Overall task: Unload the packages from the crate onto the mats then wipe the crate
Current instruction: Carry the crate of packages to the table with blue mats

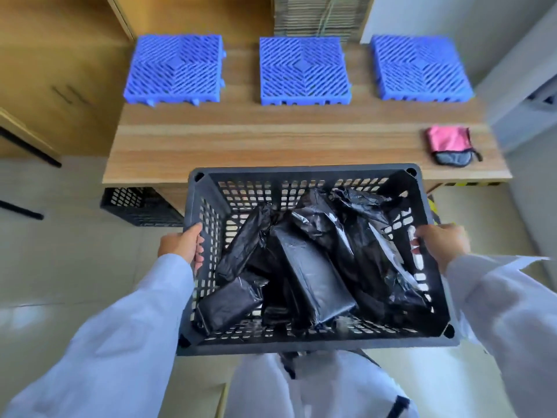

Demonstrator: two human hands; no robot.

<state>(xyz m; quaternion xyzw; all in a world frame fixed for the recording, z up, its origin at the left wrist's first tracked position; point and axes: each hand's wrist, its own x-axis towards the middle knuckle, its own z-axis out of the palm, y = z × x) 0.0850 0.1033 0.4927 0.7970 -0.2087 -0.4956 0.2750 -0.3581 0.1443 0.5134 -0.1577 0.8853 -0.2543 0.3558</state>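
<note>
A dark grey slotted crate (301,173) hangs in the air in front of the wooden table (271,146), its far rim over the table's front edge. My left hand (182,244) grips its left wall and my right hand (441,242) grips its right wall. Several packages wrapped in black plastic (313,273) lie jumbled inside. Three blue grid mats lie in a row at the back of the table: left (174,69), middle (304,70), right (420,67). A pink and grey cloth (449,144) lies at the table's right front.
A second black crate (138,206) stands on the floor under the table's left end. A wooden cabinet (60,70) is on the left, and a stack of flat cardboard (319,16) is behind the table. A white wall and furniture are to the right.
</note>
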